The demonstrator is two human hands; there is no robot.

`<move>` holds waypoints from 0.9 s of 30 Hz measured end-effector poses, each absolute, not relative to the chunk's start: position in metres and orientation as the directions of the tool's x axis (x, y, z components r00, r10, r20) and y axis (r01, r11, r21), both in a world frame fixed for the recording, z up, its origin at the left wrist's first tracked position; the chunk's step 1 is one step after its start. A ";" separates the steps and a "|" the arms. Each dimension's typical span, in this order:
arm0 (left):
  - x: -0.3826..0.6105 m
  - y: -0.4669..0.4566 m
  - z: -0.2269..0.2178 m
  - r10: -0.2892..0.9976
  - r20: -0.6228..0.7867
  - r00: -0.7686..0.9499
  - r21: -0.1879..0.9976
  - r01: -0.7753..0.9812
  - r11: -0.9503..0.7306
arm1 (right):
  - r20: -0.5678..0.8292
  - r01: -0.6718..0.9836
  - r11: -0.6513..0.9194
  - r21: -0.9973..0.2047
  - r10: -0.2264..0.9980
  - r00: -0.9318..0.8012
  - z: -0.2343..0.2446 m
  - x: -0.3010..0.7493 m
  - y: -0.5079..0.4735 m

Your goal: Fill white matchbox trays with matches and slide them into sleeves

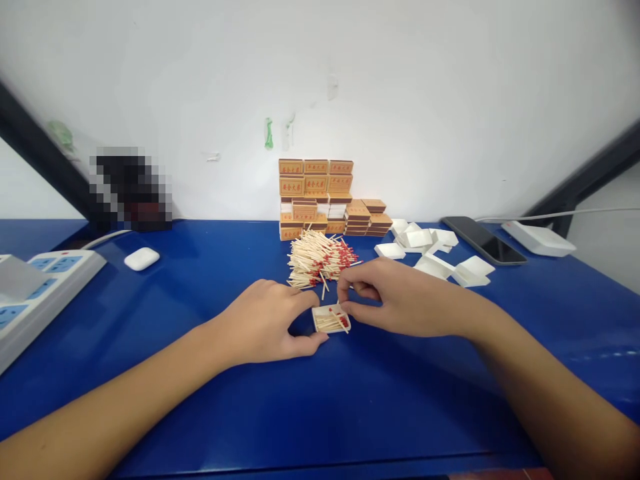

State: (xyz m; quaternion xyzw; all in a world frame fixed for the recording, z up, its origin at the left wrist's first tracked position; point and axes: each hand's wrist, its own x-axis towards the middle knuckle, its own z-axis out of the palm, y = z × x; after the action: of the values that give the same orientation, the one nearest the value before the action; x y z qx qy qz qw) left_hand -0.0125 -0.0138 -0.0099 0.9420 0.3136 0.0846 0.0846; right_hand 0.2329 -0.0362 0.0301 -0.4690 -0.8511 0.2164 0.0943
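A small white matchbox tray (314, 321) lies on the blue table, with several red-headed matches (327, 324) inside. One match sits slantwise across the others. My left hand (267, 321) holds the tray's left end, index finger at the far side and thumb at the near side. Over the tray's right end, my right hand (400, 298) is closed in a pinch, its thumb and index fingertips close to the rim. Whatever lies between those fingertips is too small to make out. Just behind the tray rises a large heap of loose matches (317, 259).
Stacked matchboxes (316, 183) stand against the wall behind the heap. Several empty white trays (417, 238) lie at the right, near a dark phone (483, 240) and a white device (539, 239). Leftward are a white earbud case (142, 259) and a power strip (65, 287).
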 end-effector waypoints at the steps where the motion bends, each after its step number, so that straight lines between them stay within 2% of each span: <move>1: -0.013 -0.014 -0.010 0.607 0.109 0.788 0.209 0.578 -0.788 | -0.044 0.761 0.466 -0.452 0.840 -0.541 0.031 0.234 -0.036; 7: -0.011 -0.014 -0.010 0.608 0.115 0.786 0.225 0.575 -0.787 | -0.097 0.765 0.456 -0.454 0.829 -0.551 0.027 0.236 -0.036; 27: -0.012 -0.013 -0.009 0.598 0.092 0.796 0.187 0.576 -0.796 | -0.090 0.738 0.472 -0.482 0.811 -0.578 0.018 0.226 -0.033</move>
State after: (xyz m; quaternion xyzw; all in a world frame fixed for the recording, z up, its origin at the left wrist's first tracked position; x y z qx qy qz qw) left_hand -0.0117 -0.0126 -0.0094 0.9447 0.3106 0.0732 0.0750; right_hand 0.2262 -0.0332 0.0182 -0.4531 -0.8547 0.2420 0.0758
